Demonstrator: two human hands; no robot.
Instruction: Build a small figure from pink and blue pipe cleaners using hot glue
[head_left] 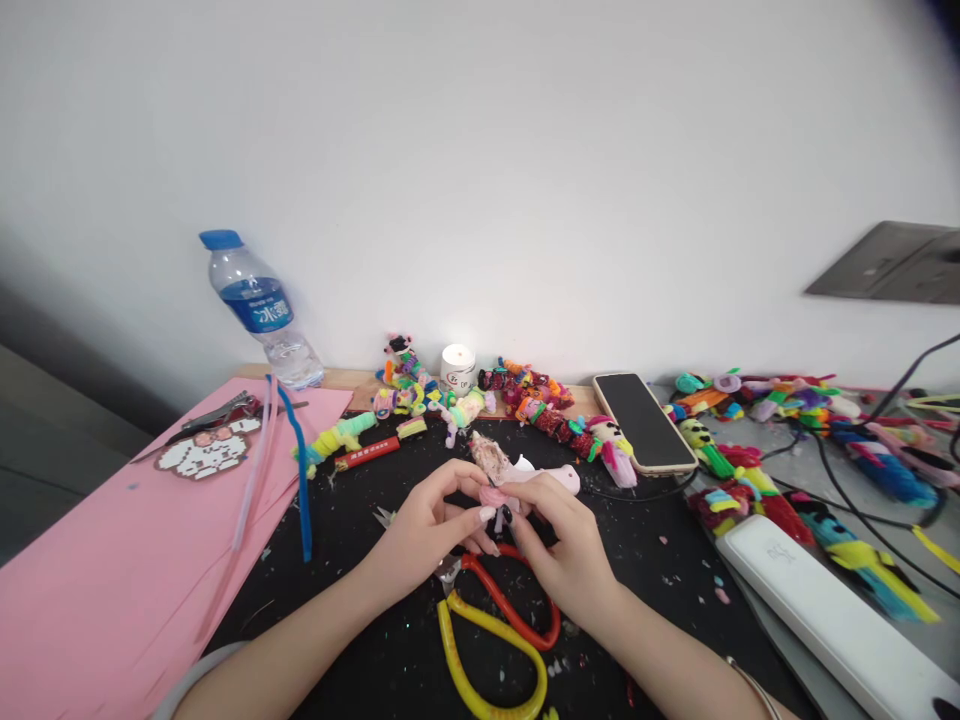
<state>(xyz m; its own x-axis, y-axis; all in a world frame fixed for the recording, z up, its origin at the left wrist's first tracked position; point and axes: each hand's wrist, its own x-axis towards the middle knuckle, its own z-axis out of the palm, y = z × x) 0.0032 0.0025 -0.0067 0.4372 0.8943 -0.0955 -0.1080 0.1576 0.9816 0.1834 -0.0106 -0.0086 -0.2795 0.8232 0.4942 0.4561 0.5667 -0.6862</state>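
Both hands meet over the middle of the black mat. My left hand [439, 515] pinches the left side of a small pink fuzzy piece [491, 496], which looks like pipe cleaner work. On its other side, my right hand [555, 530] grips the same piece between thumb and fingers; its lower part is mostly hidden by the fingertips. Just below the hands lie scissors [495, 655] with one red and one yellow handle, blades pointing up-left under my left hand. Behind the fingers rests a pale pink tool [551, 478] beside a fuzzy beige piece [489, 457].
Pink paper [112, 560] covers the left, with pipe cleaners and a water bottle [262, 310] behind. Several colourful pipe cleaner figures [555, 425] line the back. A phone [645, 420], black cables and a long white device [832, 620] occupy the right.
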